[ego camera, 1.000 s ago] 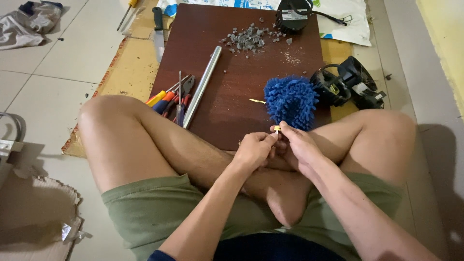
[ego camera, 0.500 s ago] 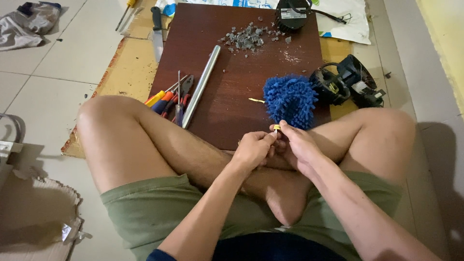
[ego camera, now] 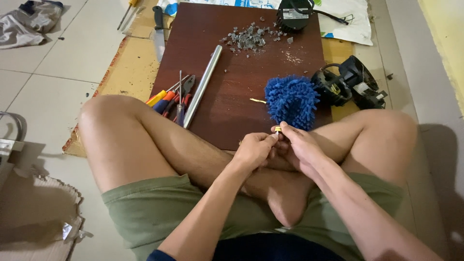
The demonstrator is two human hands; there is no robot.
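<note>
Little has moved since the earlier frames: both hands stay pressed together over the crossed legs, pinching the same small yellow piece point(ego camera: 278, 129) between their fingertips. Well off to the left of the hands and farther away, a crumpled grey cloth point(ego camera: 29, 24) lies on the tiled floor, and a torn sheet of cardboard point(ego camera: 34, 217) sits near the person's left knee. Up and left of the hands, a bunch of screwdrivers and pliers point(ego camera: 171, 99) with orange, yellow and blue handles rests at the edge of the dark brown board point(ego camera: 241, 92), the surface that carries most of the items; a silver metal tube point(ego camera: 203, 84) lies at a slant just beside those tools. Far ahead of the hands, a heap of small grey fragments point(ego camera: 249, 37) is scattered on the board. The left hand point(ego camera: 253, 150) is closed, thumb and forefinger clamped on the yellow piece. The right hand point(ego camera: 299, 147) is likewise curled shut, its fingertips meeting the left's on that piece, held just above the near edge of the board. Just beyond the hands sits a shaggy blue mop head point(ego camera: 292, 100), with a thin yellow sliver point(ego camera: 257, 101) lying to its left. Ahead and to the right of the hands, a black motor-like part point(ego camera: 348, 87) rests beside the right knee.
</note>
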